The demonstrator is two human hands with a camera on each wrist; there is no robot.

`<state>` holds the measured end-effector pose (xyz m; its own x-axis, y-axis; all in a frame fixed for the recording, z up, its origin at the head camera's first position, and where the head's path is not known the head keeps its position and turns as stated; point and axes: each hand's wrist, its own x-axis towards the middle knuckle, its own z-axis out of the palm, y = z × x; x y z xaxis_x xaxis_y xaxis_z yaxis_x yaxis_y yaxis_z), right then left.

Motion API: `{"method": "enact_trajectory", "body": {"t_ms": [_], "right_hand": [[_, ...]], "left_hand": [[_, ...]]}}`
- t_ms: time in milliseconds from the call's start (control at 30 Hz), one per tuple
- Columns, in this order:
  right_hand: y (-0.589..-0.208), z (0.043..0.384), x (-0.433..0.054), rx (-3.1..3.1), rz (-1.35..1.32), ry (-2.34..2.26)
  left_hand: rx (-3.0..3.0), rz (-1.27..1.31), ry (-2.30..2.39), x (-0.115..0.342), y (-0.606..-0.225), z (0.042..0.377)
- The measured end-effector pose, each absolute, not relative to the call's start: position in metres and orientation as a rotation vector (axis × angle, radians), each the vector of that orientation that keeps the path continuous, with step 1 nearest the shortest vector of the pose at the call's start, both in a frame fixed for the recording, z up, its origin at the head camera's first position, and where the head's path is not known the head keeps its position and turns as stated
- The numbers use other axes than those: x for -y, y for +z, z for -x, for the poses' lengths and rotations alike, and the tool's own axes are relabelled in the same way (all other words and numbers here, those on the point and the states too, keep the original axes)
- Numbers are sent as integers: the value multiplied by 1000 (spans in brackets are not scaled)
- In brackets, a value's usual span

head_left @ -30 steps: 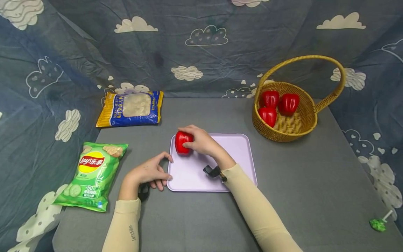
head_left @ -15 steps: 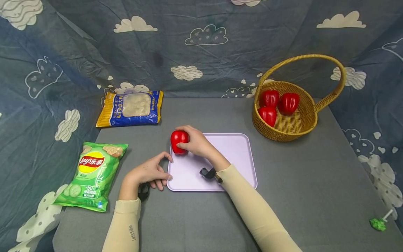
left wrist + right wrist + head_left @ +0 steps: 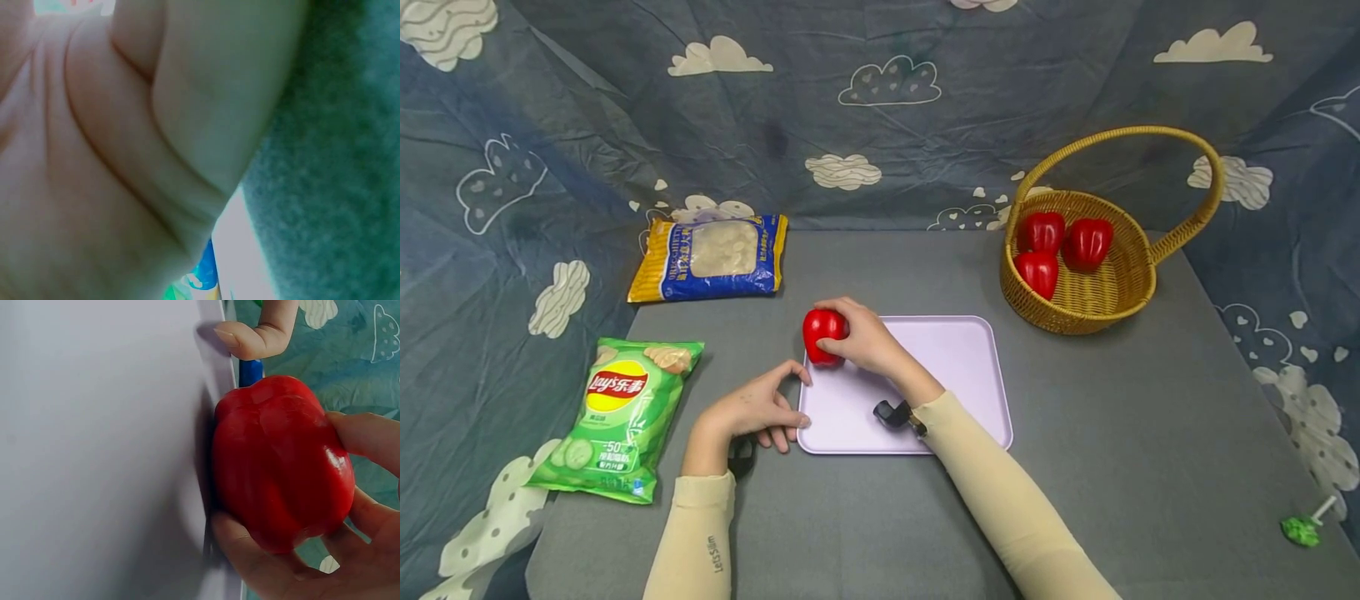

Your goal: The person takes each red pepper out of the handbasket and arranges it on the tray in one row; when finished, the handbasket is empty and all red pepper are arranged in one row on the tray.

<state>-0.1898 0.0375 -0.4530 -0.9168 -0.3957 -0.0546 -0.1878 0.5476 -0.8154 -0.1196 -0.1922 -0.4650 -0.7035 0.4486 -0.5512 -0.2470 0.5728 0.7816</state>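
In the head view, my right hand (image 3: 865,337) grips a red bell pepper (image 3: 824,336) over the far left corner of the lilac tray (image 3: 925,392). Seen from the right wrist, the thumb and fingers sit around the lower and outer sides of the bell pepper (image 3: 281,462), which is right at the tray's rim (image 3: 230,362). My left hand (image 3: 756,408) rests at the tray's left edge, thumb and bent index finger spread apart with their tips on the rim. The left wrist view is mostly filled by the palm (image 3: 94,175).
A wicker basket (image 3: 1105,296) with three red bell peppers stands back right. On the left lie a green bag of chips (image 3: 617,417) and, further back, a blue and yellow pasta bag (image 3: 711,258). A green lollipop (image 3: 1300,531) lies near the right edge.
My right hand has shifted the bell pepper a little to the left, from just inside the tray to its corner rim. The left hand has stayed in place.
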Motion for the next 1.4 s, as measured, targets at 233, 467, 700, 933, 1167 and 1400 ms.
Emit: {"method": "enact_trajectory", "body": {"t_ms": [233, 467, 700, 933, 1167, 1400], "right_hand": [[-453, 190, -41, -2501, 494, -1322], [-451, 190, -44, -2459, 523, -1352], [-442, 192, -59, -2465, 551, -1405], [-413, 197, -102, -2490, 566, -1626], [-386, 199, -162, -2598, 559, -1721], [-368, 197, -223, -2683, 276, -1843]], "left_hand": [[-2047, -173, 1177, 192, -467, 119], [-2055, -165, 1166, 192, -466, 120], [-2061, -145, 1149, 191, -465, 121], [-2058, -142, 1161, 192, -465, 119], [-2055, -154, 1174, 194, -465, 119], [-2052, -166, 1172, 193, -466, 120]]}}
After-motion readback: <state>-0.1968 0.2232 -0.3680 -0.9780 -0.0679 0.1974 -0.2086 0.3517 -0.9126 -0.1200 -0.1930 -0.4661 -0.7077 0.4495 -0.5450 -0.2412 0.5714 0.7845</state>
